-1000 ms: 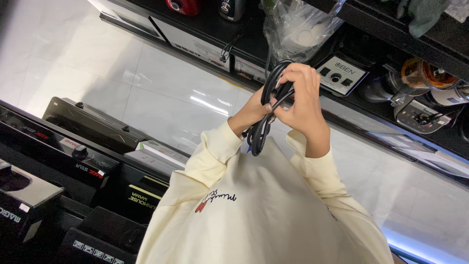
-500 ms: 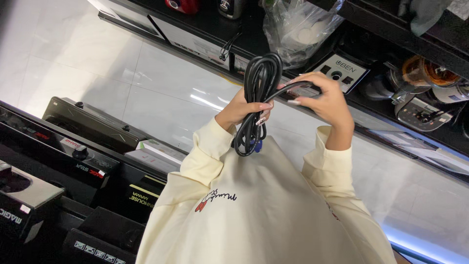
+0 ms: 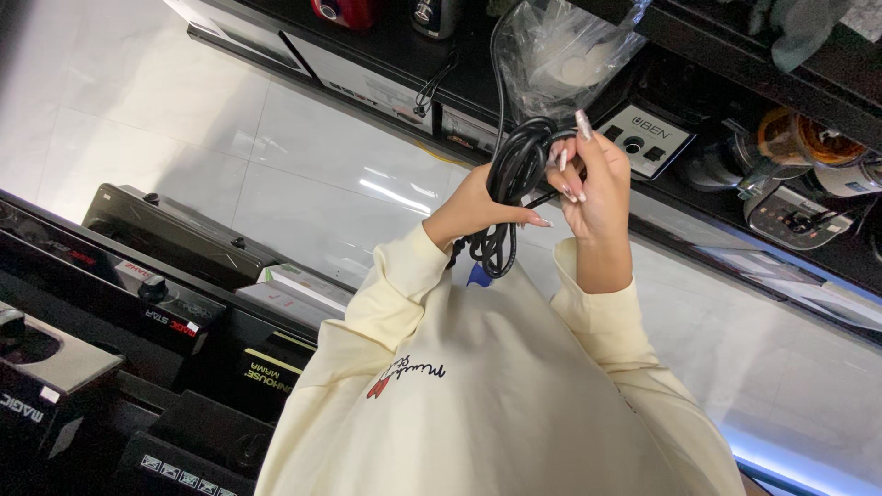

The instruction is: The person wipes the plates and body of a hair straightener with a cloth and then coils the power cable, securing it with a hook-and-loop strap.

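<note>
Head view, left to right: black appliance boxes [image 3: 138, 303] stacked low at left beside white tiled floor [image 3: 184, 138]. Left hand [image 3: 480, 209] closed round a coiled black cable [image 3: 508, 197], bundle held up mid-frame in front of the person's chest, loops hanging below the hand. Right hand [image 3: 595, 188] touches the coil's upper part, fingers [image 3: 581, 129] partly spread with long nails, pinching a strand. Cream sweatshirt sleeves [image 3: 386, 303] below. Clear plastic bag [image 3: 565, 50] on the dark shelf [image 3: 735, 55] just behind the coil; blenders [image 3: 799, 174] at far right.
</note>
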